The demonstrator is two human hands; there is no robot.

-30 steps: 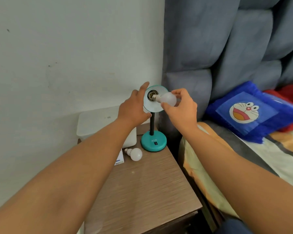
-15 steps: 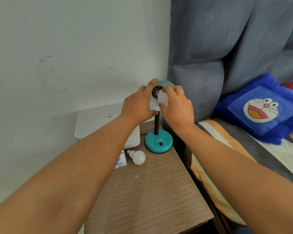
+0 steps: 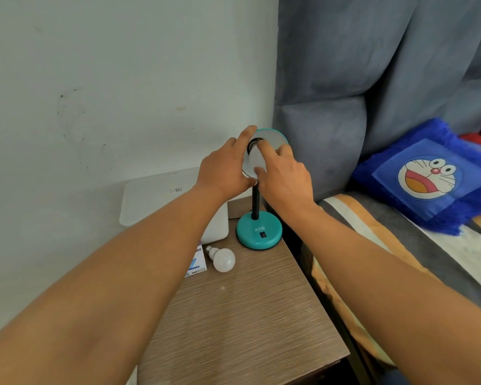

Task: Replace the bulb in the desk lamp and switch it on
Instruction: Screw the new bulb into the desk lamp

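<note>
Our right hand (image 3: 285,176) wraps its fingers around the white bulb (image 3: 254,162), which sits at the dark socket in the middle of the lamp shade (image 3: 272,136); the bulb's screw end points into the socket, though we cannot tell how deep it is seated. Our left hand (image 3: 222,169) clasps the left rim of that shade, index finger laid over its top edge and thumb just under it, beside the lamp's black neck (image 3: 255,201). The shade is tilted to face us. Below it the neck runs down to the lamp's round teal base (image 3: 258,234), which stands at the back of the wooden surface (image 3: 239,323) and carries a small black switch (image 3: 263,234) on its front. Just left of the base and nearer to us, a second white bulb (image 3: 222,259) lies on its side on the surface, its screw end pointing toward the wall. Touching that bulb's left side is a small printed card (image 3: 196,263), partly hidden by our left forearm. A white box (image 3: 161,198) stands left of the base, against the wall. Right of the lamp lies the bed with a blue cartoon cushion (image 3: 431,179).
</note>
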